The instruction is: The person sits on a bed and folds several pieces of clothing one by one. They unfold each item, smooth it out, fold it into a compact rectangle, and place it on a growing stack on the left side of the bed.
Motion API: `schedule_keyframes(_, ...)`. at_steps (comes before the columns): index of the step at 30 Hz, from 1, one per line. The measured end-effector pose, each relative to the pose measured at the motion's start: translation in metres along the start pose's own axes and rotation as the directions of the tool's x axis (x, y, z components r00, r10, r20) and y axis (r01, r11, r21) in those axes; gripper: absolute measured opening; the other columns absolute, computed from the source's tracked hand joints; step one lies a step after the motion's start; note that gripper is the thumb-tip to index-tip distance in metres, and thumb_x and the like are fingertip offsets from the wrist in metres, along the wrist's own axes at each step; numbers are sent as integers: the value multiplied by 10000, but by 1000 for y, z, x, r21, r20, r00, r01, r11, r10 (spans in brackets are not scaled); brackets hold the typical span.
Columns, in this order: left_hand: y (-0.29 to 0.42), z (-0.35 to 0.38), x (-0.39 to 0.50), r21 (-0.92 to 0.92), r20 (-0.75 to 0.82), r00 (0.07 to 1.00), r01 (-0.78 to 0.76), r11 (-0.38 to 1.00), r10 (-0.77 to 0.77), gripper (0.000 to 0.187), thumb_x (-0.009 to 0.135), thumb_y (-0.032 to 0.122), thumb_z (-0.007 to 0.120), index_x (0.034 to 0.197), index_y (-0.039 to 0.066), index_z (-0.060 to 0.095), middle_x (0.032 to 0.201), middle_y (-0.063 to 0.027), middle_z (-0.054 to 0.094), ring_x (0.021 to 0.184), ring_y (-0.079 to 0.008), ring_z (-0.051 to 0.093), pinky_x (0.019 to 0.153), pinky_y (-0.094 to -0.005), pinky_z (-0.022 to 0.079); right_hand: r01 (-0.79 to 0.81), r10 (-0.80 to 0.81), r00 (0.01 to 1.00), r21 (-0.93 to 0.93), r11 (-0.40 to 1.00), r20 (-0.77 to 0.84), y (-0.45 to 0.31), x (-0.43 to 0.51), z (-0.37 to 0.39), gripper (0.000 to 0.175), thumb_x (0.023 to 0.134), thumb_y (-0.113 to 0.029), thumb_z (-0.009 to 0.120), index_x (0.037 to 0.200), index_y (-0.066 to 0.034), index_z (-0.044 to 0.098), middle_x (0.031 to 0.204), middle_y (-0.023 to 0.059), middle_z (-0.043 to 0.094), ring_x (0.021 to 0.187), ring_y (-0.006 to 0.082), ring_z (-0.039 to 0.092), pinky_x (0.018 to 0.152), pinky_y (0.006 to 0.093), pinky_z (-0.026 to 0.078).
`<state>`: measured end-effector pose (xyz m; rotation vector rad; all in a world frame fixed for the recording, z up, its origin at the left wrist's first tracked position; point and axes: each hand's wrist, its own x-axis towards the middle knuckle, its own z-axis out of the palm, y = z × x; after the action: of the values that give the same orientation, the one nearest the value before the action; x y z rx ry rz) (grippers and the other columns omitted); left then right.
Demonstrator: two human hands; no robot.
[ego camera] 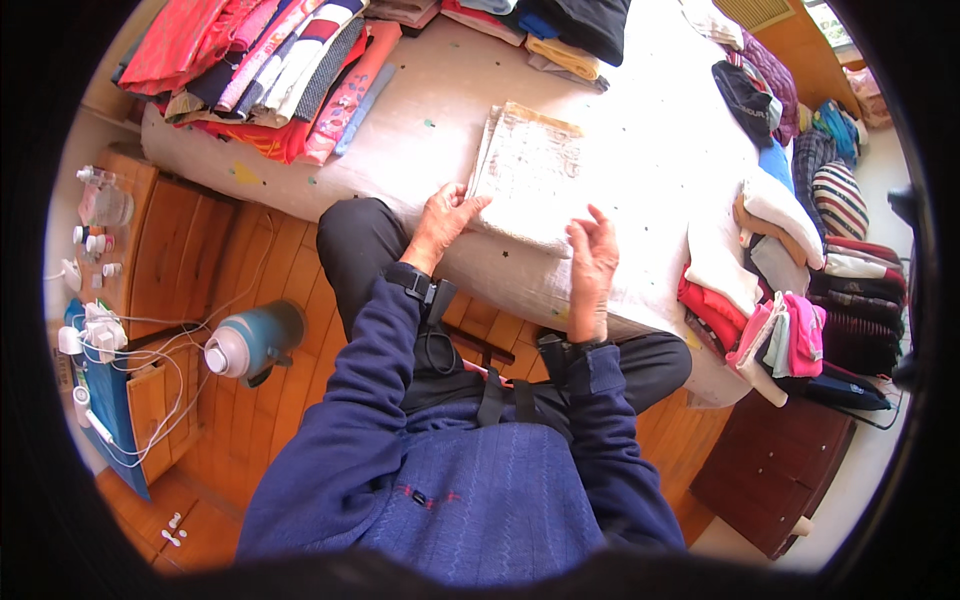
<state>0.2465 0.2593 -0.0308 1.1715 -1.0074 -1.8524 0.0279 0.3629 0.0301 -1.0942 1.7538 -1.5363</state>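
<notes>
A folded pale cloth (529,172) with a tan band along its far edge lies flat near the front edge of the bed (420,120). At its near left side, my left hand (442,221) pinches the folded edge, thumb on top; the other fingertips are partly hidden. My right hand (592,247) is beside the near right corner, fingers apart and holding nothing. Whether it brushes the cloth is hard to see in the glare.
Stacked folded clothes (285,67) fill the bed's far left, with another pile (562,34) farther back. More garments (780,330) line the right side. On the wooden floor to the left stand a blue thermos flask (259,341) and a wooden cabinet (180,247), near tangled white cables (161,356).
</notes>
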Motion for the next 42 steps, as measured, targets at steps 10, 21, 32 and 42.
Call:
schedule_keyframes(10, 16, -1, -18, -543, -97, 993, -106, 833, 63, 285, 942, 158, 666, 1202, 41, 652, 1126, -66, 703, 1040, -183, 666, 894, -335, 537, -401, 381, 914, 166, 901, 140, 36, -5, 16, 685, 889, -92, 774, 1456, 86, 435, 1140, 114, 693, 957, 145, 657, 814, 250, 531)
schedule_keyframes(21, 62, 39, -56, -472, 18, 999, 50, 880, -47, 556, 884, 54, 645, 1416, -27, 505, 1322, -144, 624, 1208, -280, 619, 1053, -406, 502, -603, 412, 786, 429, 672, 460, -24, -54, -10, 595, 1024, -132, 629, 1515, 11, 323, 1026, 126, 697, 796, 139, 674, 676, 252, 563)
schedule_keyframes(32, 290, 132, 84, -400, 343, 811, -330, 855, 473, 430, 973, 119, 610, 1373, -19, 532, 1281, -134, 655, 1198, -240, 646, 1051, -392, 520, -274, 240, 915, 60, 960, 325, 43, 81, -119, 459, 1025, -118, 594, 1446, 12, 468, 951, 65, 663, 798, 98, 622, 709, 248, 537)
schedule_keyframes(42, 239, 182, 324, -413, 31, 946, -281, 866, 322, 365, 1021, 138, 561, 1367, 33, 505, 1238, -137, 655, 1094, -324, 678, 891, -498, 591, -341, 348, 919, -68, 938, 185, 87, 103, -116, 290, 1002, -107, 607, 1284, -40, 621, 772, 5, 650, 663, 65, 602, 616, 238, 511)
